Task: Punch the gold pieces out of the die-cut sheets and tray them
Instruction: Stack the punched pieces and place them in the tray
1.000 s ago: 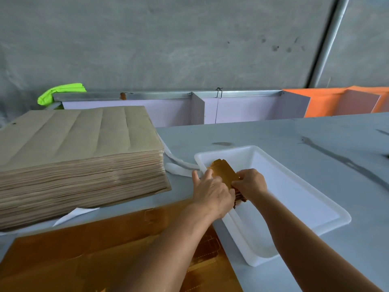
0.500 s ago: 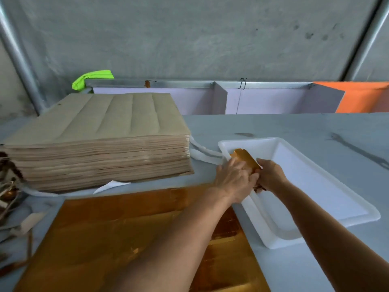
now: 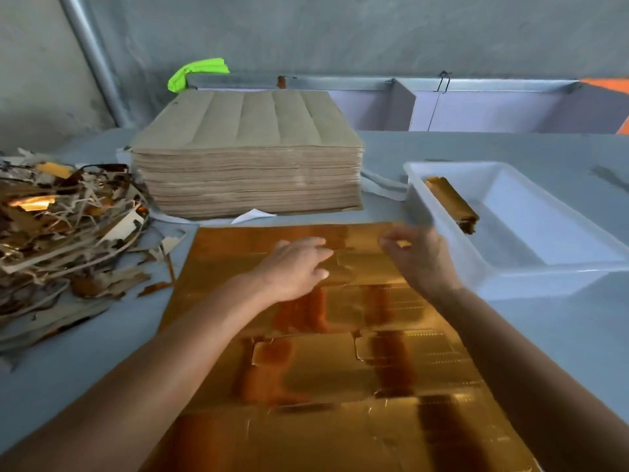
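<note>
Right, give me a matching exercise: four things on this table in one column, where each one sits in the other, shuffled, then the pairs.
Things:
1. stack of brown sheets
2. bundle of gold pieces
3. heap of scrap strips
4. gold die-cut sheet

Places:
A. inside the white tray, at its near-left end
B. flat on the table straight ahead, under both hands
C. at the far left edge of the table
D. at the back, left of the tray

Pairs: 1-D, 2-A, 3-C, 4-B
</note>
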Available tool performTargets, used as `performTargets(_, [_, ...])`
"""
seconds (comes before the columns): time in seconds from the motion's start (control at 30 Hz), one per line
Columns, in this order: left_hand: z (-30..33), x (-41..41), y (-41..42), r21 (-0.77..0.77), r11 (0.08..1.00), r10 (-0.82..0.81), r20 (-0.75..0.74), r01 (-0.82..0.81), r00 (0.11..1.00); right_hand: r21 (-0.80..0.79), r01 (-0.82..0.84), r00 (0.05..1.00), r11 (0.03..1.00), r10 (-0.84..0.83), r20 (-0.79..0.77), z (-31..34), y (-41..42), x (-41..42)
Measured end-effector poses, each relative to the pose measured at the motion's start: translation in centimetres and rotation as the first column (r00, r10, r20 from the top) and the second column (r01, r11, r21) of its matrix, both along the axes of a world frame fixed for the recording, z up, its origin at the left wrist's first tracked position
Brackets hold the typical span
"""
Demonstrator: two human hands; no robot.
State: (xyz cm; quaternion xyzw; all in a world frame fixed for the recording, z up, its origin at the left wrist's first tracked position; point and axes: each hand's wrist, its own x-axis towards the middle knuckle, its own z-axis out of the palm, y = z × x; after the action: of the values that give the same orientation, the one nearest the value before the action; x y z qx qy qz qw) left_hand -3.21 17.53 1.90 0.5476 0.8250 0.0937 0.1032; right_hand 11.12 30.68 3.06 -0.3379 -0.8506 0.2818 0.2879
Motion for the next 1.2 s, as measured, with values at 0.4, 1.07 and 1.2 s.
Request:
performTargets(0.4, [-4.1, -0.9, -10.2, -0.331, 0.942, 0.084, 0.071, -0.056, 0.994, -0.097, -0.134, 0.894, 0.986, 0.162, 0.418, -5.2, -6.9, 3.5])
performTargets(1.07, [-4.4, 1.3, -10.4, -0.237, 0.966, 0.124, 0.089, -0.099, 0.988, -0.057, 0.357, 0.808, 0.932, -0.278, 0.519, -4.9, -7.6, 11.0])
performTargets(1.2, [-4.2, 1.6, -10.3, -0.247, 0.963, 0.128, 0.056, -0.111, 0.99, -0.073, 0.347, 0.837, 0.935, -0.274, 0.473, -3.9, -7.8, 11.0])
